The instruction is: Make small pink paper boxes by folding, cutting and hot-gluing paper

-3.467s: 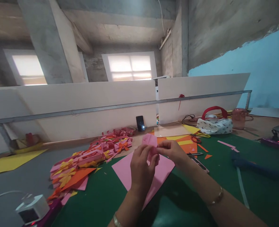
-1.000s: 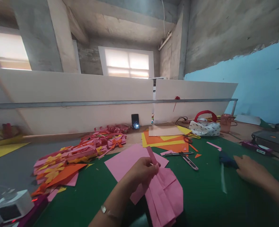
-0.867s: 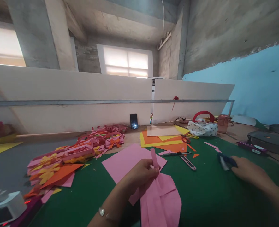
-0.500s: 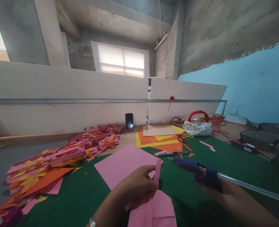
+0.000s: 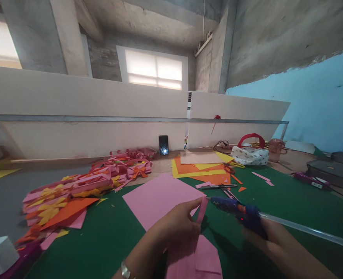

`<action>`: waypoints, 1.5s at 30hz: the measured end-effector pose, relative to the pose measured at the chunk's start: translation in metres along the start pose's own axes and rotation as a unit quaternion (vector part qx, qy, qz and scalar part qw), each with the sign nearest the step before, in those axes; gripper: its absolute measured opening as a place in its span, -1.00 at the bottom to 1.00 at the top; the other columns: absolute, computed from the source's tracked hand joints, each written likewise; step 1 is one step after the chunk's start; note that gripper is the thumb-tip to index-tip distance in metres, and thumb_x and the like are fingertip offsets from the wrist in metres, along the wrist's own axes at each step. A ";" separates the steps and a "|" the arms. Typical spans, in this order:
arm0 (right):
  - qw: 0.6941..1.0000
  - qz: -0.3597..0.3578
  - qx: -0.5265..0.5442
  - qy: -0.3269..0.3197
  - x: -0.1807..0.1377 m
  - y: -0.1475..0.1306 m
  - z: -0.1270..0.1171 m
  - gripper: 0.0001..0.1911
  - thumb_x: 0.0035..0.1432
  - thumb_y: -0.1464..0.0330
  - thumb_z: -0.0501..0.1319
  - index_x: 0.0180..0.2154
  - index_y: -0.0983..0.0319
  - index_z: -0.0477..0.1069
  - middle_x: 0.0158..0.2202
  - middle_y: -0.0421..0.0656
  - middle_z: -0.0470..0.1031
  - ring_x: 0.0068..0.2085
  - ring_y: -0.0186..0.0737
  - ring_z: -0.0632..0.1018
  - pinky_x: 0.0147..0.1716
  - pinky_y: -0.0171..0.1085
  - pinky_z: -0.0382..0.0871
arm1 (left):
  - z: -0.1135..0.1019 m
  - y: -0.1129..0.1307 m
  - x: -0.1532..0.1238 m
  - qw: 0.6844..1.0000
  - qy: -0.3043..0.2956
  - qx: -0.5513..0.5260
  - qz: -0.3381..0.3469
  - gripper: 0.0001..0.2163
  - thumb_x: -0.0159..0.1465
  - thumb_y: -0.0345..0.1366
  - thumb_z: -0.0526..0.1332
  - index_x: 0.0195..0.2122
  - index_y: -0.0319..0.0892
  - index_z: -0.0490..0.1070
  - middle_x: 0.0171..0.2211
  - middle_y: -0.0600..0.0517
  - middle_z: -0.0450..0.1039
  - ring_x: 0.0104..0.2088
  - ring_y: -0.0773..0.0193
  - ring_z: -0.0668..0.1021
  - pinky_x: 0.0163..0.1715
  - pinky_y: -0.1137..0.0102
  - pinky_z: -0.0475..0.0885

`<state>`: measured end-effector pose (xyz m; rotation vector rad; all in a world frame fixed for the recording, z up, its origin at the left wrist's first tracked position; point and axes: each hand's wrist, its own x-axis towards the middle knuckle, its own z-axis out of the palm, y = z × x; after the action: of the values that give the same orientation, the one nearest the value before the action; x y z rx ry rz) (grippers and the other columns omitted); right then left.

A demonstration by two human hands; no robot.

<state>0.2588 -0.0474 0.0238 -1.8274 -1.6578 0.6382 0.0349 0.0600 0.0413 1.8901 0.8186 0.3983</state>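
My left hand (image 5: 175,232) is closed on a folded pink paper piece (image 5: 202,257), pinching its narrow upright strip low in the middle of the view. My right hand (image 5: 272,244) grips a blue hot glue gun (image 5: 239,212) with a clear glue stick jutting out to the right. The gun's nozzle points left, just beside the tip of the pink strip. Both hands hover over the green cutting mat (image 5: 107,240). A flat pink sheet (image 5: 160,197) lies on the mat just beyond my left hand.
A heap of pink, orange and yellow paper bows (image 5: 81,186) lies at the left. Orange and yellow sheets (image 5: 200,170), a craft knife (image 5: 218,186) and scissors sit behind. A phone (image 5: 163,145) leans on the white partition; a patterned pouch (image 5: 249,155) sits at the right.
My right hand reached right, picked up the glue gun and brought it left to the pink strip. My left hand has kept its hold on the folded pink piece.
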 end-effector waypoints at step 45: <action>0.986 -0.067 -0.104 0.112 0.002 0.041 -0.018 -0.55 0.07 0.06 0.07 -0.08 0.14 0.40 -0.01 -0.11 0.43 -0.01 0.03 0.43 -0.08 -0.17 0.36 | -0.003 -0.008 0.007 1.000 -0.021 -0.010 -0.022 -0.41 0.01 -0.41 0.11 0.13 0.00 0.17 -0.61 0.16 0.33 -0.63 0.42 0.36 -0.66 0.56 0.17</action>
<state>0.3007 -0.0500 0.0082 -1.8332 -1.7263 0.1988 0.0346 0.0692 0.0348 1.8538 0.8233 0.3378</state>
